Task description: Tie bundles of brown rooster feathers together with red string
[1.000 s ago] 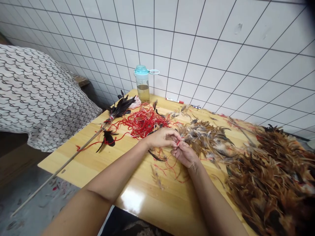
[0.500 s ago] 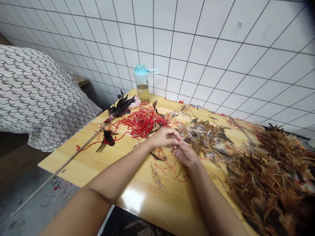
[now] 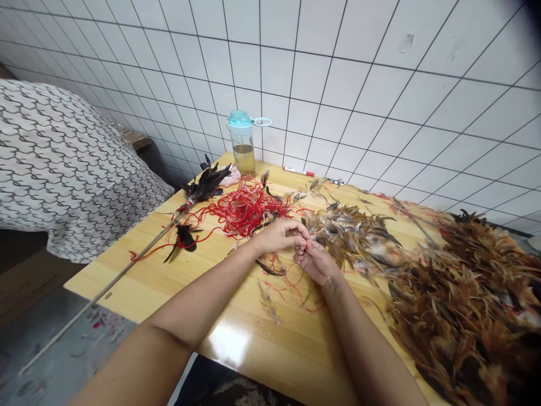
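My left hand (image 3: 287, 234) and my right hand (image 3: 315, 262) meet over the middle of the table, fingertips pinched together. A bit of red string (image 3: 306, 245) shows between the fingertips; whatever else they may hold is hidden. Thin red string also trails on the wood below my hands. Just beyond my left hand lies a tangled heap of red string (image 3: 243, 208). A loose pile of brown and grey feathers (image 3: 355, 231) spreads beyond my right hand.
At left, a stick (image 3: 122, 274) with black feathers (image 3: 207, 186) bound to one end juts over the table edge. A lidded bottle (image 3: 244, 146) and a red marker (image 3: 298, 171) stand and lie near the tiled wall. Brown feathers (image 3: 465, 316) cover the right side. Patterned cloth (image 3: 76, 169) hangs at left.
Both hands stay almost in place, with fingertips slightly closer together. The red string between them shows a little more clearly.
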Motion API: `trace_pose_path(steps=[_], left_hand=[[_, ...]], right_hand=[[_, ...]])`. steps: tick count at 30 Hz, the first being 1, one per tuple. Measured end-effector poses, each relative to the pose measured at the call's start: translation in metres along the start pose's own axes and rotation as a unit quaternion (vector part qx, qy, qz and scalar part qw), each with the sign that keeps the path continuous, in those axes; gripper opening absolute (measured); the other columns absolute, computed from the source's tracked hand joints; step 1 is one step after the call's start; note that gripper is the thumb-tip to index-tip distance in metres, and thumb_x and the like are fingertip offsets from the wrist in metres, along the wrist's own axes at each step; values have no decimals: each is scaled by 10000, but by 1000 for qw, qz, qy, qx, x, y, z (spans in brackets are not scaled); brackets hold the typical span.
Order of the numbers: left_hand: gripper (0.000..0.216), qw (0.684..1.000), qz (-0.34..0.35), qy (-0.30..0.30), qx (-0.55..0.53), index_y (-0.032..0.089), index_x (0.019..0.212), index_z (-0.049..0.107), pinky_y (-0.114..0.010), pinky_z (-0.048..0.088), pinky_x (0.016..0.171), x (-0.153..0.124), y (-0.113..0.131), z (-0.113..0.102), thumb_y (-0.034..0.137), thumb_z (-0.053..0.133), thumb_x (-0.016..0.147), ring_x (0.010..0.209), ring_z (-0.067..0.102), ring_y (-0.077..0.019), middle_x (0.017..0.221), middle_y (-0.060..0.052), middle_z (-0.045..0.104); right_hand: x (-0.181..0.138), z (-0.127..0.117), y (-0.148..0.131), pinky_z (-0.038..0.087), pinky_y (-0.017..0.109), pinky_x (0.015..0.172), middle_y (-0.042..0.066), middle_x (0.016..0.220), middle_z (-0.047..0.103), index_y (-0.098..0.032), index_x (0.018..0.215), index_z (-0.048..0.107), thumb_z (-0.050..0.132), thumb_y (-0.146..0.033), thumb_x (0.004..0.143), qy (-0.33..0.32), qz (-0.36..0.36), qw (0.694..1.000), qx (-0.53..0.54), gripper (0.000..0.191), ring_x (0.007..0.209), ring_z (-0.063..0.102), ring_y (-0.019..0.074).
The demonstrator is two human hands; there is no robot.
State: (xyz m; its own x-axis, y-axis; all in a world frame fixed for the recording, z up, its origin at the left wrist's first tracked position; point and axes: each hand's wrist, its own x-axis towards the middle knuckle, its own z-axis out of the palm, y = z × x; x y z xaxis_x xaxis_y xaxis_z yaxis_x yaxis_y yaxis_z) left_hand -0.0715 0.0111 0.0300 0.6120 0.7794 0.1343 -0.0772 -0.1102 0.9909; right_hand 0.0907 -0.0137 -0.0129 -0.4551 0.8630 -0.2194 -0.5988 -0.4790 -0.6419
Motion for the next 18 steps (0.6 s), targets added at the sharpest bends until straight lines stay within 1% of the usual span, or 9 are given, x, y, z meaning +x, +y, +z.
trace_pose_path(steps=[3, 6, 8, 11, 14, 18], left_hand=[[289, 1000, 3, 0, 7, 102, 888, 601, -245, 508, 651, 0, -1, 0, 363, 652, 773, 619, 621, -109, 714, -44, 649], [277, 1000, 13, 14, 19, 102, 853, 595, -238, 502, 632, 1, -2, 1, 371, 622, 796, 606, 608, -103, 693, -33, 631], [271, 999, 16, 28, 25, 106, 819, 579, -224, 488, 610, 2, -3, 4, 375, 604, 808, 589, 588, -93, 665, -18, 610], [281, 999, 12, 49, 3, 126, 781, 522, -207, 463, 565, 3, -3, 9, 398, 571, 826, 547, 552, -80, 623, 9, 573], [299, 998, 19, 63, -23, 144, 774, 470, -200, 437, 530, 4, -2, 15, 427, 529, 848, 505, 526, -74, 585, 28, 544], [296, 996, 20, 81, -23, 151, 787, 448, -189, 409, 512, 3, 3, 21, 432, 499, 866, 487, 504, -68, 554, 47, 504]], right_hand=[[0, 0, 1, 394, 196, 516, -14, 642, 566, -162, 666, 633, 780, -237, 680, -5, -1, 1000, -1, 165, 577, 464, 69], [0, 2, 2, 389, 188, 519, -9, 661, 571, -153, 657, 640, 792, -218, 657, -12, -1, 1000, -3, 166, 579, 454, 63], [-1, 3, 2, 386, 183, 522, -8, 670, 568, -148, 656, 645, 801, -229, 643, -16, -2, 1000, -3, 176, 584, 446, 61], [-2, 3, 1, 380, 187, 528, -9, 675, 554, -158, 657, 646, 792, -272, 658, -23, -7, 1000, -13, 185, 590, 432, 66], [-2, 0, 1, 380, 199, 544, -10, 685, 547, -167, 662, 652, 786, -317, 666, -39, -6, 999, -38, 202, 587, 416, 68], [-1, -4, 2, 388, 208, 567, -7, 696, 562, -167, 671, 665, 786, -330, 665, -46, -4, 998, -53, 203, 594, 428, 69]])
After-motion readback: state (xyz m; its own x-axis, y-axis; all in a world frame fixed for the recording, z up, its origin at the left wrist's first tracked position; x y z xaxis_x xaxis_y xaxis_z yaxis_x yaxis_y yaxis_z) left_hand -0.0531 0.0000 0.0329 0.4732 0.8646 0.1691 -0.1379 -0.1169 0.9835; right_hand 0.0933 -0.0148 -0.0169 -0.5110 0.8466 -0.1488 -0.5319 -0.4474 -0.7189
